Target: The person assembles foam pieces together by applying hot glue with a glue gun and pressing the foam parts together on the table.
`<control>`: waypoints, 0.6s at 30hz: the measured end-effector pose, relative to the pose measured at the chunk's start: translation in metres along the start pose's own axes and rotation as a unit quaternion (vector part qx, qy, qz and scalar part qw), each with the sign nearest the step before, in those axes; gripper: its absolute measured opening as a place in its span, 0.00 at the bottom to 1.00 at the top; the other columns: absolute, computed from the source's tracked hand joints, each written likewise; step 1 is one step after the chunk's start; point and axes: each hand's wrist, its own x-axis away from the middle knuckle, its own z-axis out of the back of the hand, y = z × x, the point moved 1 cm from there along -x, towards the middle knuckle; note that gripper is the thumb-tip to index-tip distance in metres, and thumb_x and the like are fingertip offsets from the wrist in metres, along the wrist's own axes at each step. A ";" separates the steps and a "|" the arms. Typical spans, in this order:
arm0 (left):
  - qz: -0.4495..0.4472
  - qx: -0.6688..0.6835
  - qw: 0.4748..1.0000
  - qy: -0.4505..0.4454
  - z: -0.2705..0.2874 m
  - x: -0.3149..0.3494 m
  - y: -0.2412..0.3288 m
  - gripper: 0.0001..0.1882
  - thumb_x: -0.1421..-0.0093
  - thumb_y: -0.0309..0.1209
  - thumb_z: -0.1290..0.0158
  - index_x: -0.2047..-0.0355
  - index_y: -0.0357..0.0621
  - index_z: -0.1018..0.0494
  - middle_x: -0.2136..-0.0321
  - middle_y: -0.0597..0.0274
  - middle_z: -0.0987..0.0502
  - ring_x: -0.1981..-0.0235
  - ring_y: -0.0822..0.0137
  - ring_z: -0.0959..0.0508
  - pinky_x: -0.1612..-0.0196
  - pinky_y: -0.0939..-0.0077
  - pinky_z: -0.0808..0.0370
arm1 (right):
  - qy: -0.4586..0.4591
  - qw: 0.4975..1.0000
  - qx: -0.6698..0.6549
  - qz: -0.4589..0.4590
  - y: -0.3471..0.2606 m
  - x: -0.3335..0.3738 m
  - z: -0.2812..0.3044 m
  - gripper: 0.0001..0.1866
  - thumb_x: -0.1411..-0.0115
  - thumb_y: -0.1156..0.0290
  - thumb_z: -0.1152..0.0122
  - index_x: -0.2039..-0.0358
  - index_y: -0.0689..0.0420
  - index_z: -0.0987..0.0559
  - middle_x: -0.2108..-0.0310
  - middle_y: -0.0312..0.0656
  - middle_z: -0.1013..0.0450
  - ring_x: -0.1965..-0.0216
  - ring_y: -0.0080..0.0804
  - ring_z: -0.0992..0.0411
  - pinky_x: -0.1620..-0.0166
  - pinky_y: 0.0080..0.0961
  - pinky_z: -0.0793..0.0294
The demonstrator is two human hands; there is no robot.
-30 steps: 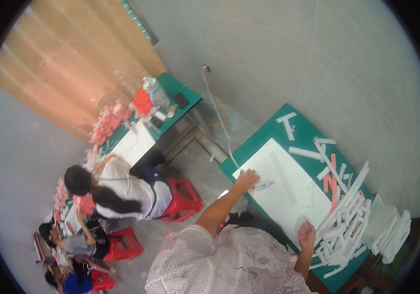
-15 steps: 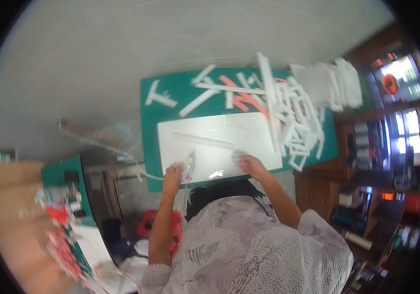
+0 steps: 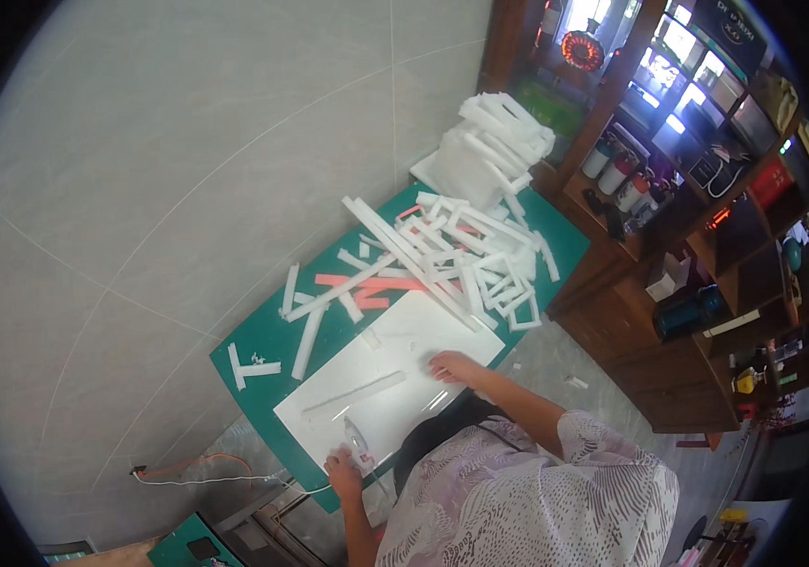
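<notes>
A white board (image 3: 402, 331) lies on the green table, and a long white foam strip (image 3: 354, 395) rests on it. My left hand (image 3: 343, 469) is at the board's near left edge, fingers loosely spread beside a small grey-and-white pointed tool (image 3: 357, 442); whether they touch it is unclear. Over the right part of the board is my right hand (image 3: 456, 369), fingers apart, with nothing visible in it. Beyond that hand sit a small pale piece (image 3: 371, 338) and a tiny whitish bit (image 3: 413, 347).
White foam strips and frames (image 3: 480, 255) pile up on the table's far right, with red strips (image 3: 376, 283) among them. Behind stands a stack of white foam sheets (image 3: 485, 156). A white cord (image 3: 215, 482) runs off the left edge. Wooden shelves (image 3: 650, 283) stand right.
My view has swung, so the table now appears tilted and more shelving shows. My right hand has moved away from the strip's right end. My left hand stays beside the pointed tool.
</notes>
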 end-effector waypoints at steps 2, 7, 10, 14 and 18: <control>-0.001 0.000 1.000 0.008 -0.002 -0.004 0.004 0.23 0.59 0.21 0.49 0.59 0.49 0.31 0.63 0.52 0.34 0.59 0.49 0.33 0.58 0.57 0.32 | 0.064 0.998 -0.015 -0.007 -0.025 0.012 0.024 0.15 0.42 0.60 0.48 0.58 0.52 0.26 0.65 0.34 0.27 0.65 0.23 0.29 0.62 0.21 0.30; 0.034 -0.068 0.997 0.016 -0.008 -0.004 0.008 0.27 0.52 0.23 0.51 0.49 0.56 0.33 0.51 0.53 0.34 0.47 0.51 0.35 0.51 0.49 0.38 | 0.093 0.993 0.046 0.062 -0.095 0.021 0.086 0.14 0.40 0.61 0.48 0.57 0.55 0.26 0.65 0.35 0.27 0.66 0.23 0.29 0.61 0.20 0.31; 0.084 -0.100 0.991 0.035 -0.013 0.005 0.019 0.27 0.51 0.24 0.50 0.48 0.57 0.34 0.49 0.54 0.35 0.46 0.52 0.37 0.50 0.50 0.38 | 0.144 0.936 0.204 0.250 -0.157 0.041 0.115 0.14 0.40 0.61 0.48 0.59 0.56 0.25 0.67 0.35 0.26 0.69 0.23 0.31 0.62 0.20 0.31; 0.157 -0.106 0.981 0.032 -0.011 0.008 0.053 0.28 0.50 0.24 0.49 0.47 0.59 0.35 0.46 0.49 0.39 0.43 0.52 0.39 0.50 0.47 0.37 | 0.329 0.831 0.239 0.379 -0.237 0.062 0.175 0.09 0.44 0.71 0.44 0.62 0.57 0.24 0.72 0.38 0.29 0.72 0.23 0.32 0.67 0.21 0.32; 0.191 -0.110 0.974 0.040 -0.012 0.022 0.074 0.26 0.50 0.23 0.50 0.48 0.52 0.34 0.47 0.45 0.39 0.45 0.49 0.37 0.50 0.50 0.36 | 0.418 0.717 0.270 0.488 -0.308 0.060 0.213 0.10 0.46 0.73 0.43 0.63 0.58 0.24 0.76 0.38 0.33 0.75 0.27 0.35 0.69 0.22 0.33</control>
